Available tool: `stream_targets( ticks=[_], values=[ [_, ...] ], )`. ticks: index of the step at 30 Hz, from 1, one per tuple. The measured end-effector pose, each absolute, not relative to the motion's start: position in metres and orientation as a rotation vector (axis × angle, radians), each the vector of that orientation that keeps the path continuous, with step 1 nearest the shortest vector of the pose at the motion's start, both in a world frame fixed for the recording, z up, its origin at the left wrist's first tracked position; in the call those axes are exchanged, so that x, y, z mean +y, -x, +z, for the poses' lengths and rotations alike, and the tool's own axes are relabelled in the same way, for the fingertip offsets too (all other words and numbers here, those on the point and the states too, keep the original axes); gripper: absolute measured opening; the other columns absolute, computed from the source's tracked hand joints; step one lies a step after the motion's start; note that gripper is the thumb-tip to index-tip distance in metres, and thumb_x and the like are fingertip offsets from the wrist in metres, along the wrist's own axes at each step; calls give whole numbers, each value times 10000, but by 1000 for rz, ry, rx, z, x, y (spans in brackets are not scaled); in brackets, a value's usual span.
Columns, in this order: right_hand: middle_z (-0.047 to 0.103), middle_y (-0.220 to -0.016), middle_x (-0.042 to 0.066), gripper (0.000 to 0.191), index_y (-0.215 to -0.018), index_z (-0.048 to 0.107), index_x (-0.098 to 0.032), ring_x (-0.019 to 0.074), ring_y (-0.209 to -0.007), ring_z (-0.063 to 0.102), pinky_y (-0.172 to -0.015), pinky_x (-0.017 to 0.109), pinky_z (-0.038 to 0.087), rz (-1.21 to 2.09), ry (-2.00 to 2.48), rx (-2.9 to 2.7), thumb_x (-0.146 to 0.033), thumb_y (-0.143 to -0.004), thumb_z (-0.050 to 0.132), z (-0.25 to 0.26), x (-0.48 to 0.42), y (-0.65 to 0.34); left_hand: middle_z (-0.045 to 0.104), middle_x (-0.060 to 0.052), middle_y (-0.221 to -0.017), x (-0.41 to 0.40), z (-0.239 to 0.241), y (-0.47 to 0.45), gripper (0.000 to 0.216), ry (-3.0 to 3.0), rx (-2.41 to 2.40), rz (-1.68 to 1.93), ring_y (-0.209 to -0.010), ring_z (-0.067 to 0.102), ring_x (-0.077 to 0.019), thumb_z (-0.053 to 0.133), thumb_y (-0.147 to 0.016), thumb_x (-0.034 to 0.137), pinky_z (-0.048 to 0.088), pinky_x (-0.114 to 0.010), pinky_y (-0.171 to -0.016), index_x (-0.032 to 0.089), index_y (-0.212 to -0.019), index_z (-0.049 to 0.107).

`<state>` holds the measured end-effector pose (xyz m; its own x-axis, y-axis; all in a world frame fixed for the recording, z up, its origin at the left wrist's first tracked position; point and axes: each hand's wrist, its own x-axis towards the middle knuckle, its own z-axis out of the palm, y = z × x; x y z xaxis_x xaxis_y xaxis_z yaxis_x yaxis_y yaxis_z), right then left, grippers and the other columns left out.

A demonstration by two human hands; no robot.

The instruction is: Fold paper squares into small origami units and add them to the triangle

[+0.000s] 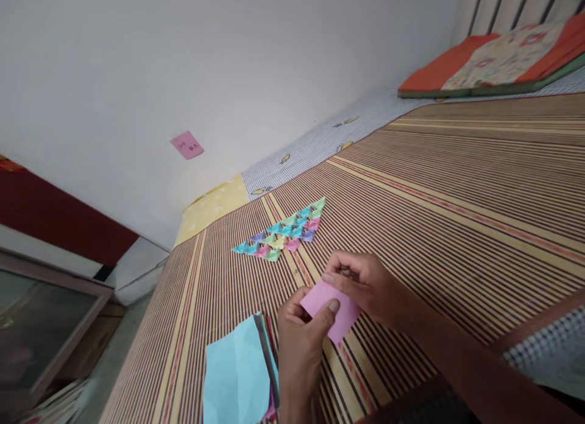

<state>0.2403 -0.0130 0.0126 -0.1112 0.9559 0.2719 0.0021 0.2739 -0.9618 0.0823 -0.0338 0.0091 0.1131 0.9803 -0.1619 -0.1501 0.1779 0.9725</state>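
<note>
A small pink sheet of paper (pixel 345 319) is held up between my two hands, above the striped mat. My left hand (pixel 304 332) grips its left side, with the thumb lying across the face of the sheet. At the upper right edge, my right hand (pixel 361 281) pinches the paper between thumb and fingers. The fingers behind the sheet are partly hidden. Beyond my hands, several folded paper boats (pixel 286 230) in blue, green, pink, yellow and purple lie in rows. Left of my left hand is a stack of coloured paper (pixel 237 372), light blue on top.
The striped mat (pixel 434 229) covers a bed that runs along a white wall. A pink note (pixel 187 145) is stuck on the wall. Folded orange and floral bedding (pixel 484 61) lies at the far right. A framed glass panel (pixel 46 314) stands beyond the bed's left edge.
</note>
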Motion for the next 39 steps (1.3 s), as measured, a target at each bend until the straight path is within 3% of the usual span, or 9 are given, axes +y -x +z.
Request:
stream_targets(
  ticks=[5,15,21,28,36,39],
  values=[
    [481,-606,-45,215,-748,558,-185,108,-532,418,-463,229,322,876,1038,-1341,-305,-926,552,9,-10,-238,778,-66,-860,-31,5,-92,309,-934,1005,1187,-783,684,-171,866,-683,222,526,-269,-754,148,-973,788],
    [487,-579,-52,190,-756,563,-184,102,-493,431,-445,231,315,741,1031,-1367,-269,-926,547,5,-13,-228,795,-74,-902,-35,-2,-100,344,-912,1086,1268,-804,718,-208,836,-755,299,544,-328,-795,159,-1065,790],
    [460,-573,-60,213,-732,540,-190,100,-497,402,-445,230,296,860,1038,-1326,-296,-915,564,2,-11,-229,794,-87,-954,-37,8,-97,360,-1068,1097,1202,-882,721,-240,797,-799,308,533,-355,-851,142,-1118,773],
    [390,-623,-62,302,-702,494,-189,105,-572,365,-509,238,297,1275,923,-1372,-384,-905,606,6,-12,-233,788,-90,-1022,-34,0,-94,424,-918,1082,1352,-955,726,-247,754,-826,240,538,-351,-867,174,-1243,707],
    [341,-610,-66,317,-632,430,-193,97,-561,309,-504,252,237,1206,883,-1612,-274,-909,559,6,-12,-234,797,-102,-894,-31,0,-95,369,-701,1021,1436,-854,754,-248,827,-731,263,563,-359,-837,140,-1073,763],
    [386,-575,-65,337,-602,430,-193,95,-539,336,-499,247,254,1187,895,-1635,-265,-902,566,5,-12,-239,797,-105,-872,-31,2,-97,377,-653,1005,1444,-811,759,-250,850,-696,287,570,-373,-828,138,-1033,770]
  ],
)
